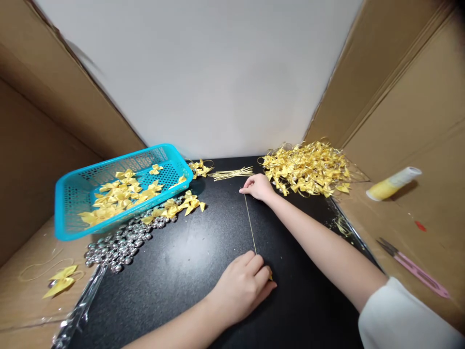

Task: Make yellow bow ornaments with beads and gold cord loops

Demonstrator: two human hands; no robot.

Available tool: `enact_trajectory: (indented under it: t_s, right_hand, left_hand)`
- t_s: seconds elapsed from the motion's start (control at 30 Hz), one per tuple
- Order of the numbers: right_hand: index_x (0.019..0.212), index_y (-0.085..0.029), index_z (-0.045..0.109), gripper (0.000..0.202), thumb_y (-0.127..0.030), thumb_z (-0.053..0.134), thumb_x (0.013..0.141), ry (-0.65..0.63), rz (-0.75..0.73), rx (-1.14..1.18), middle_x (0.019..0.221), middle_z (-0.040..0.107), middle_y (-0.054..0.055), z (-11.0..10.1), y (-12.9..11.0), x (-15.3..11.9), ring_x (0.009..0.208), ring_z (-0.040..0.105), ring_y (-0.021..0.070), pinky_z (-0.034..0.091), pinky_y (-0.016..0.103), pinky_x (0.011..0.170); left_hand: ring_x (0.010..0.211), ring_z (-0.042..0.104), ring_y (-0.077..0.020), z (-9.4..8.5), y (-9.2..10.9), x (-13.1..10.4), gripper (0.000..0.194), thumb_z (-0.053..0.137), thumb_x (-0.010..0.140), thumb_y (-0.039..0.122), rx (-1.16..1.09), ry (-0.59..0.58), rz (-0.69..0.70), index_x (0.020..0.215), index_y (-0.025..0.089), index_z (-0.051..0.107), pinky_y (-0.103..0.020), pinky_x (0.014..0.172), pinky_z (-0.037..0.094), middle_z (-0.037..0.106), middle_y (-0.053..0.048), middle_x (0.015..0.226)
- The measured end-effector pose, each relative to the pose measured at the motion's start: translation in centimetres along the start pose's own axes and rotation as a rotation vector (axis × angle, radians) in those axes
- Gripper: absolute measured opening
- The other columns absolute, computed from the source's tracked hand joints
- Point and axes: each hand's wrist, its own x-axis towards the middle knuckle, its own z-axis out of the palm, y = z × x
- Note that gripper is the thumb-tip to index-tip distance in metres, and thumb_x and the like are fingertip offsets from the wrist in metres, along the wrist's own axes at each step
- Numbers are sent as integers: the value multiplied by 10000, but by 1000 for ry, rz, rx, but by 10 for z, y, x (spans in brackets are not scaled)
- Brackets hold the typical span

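A thin yellow cord (pixel 250 220) runs taut between my two hands over the black table. My right hand (pixel 257 187) pinches its far end, near the middle back of the table. Nearer to me, my left hand (pixel 244 286) is closed on a yellow bow (pixel 271 274), of which only a small edge shows past the fingers. The near end of the cord disappears under those fingers. Just beyond my right hand lies a small bundle of cut yellow cords (pixel 232 173).
A blue basket (pixel 60 208) of yellow bows stands at the left, with silver bells (pixel 119 247) along its near side. A large heap of finished bows (pixel 308 167) lies back right. Pink-handled snips (pixel 417 271) and a spool (pixel 394 184) are on the cardboard at right.
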Motion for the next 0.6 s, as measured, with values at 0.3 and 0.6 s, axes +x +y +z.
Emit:
enact_trajectory:
  t_s: [0.3, 0.6]
  right_hand:
    - [819, -165, 735, 147, -292, 749, 745, 30, -73, -134, 713, 677, 14, -2, -7, 13, 639, 596, 121, 451, 222, 609]
    - [846, -198, 750, 101, -204, 649, 843, 40, -225, -411, 994, 685, 86, 1, -19, 40, 981, 582, 226, 441, 301, 783]
  left_hand:
    - [675, 565, -174, -1, -3, 0, 203, 578, 891, 289, -128, 98, -27, 1040, 152, 592, -288, 595, 491, 638, -61, 818]
    - [675, 591, -164, -5, -12, 2, 163, 575, 878, 294, -313, 250, -57, 973, 166, 610, -276, 610, 476, 654, -67, 791]
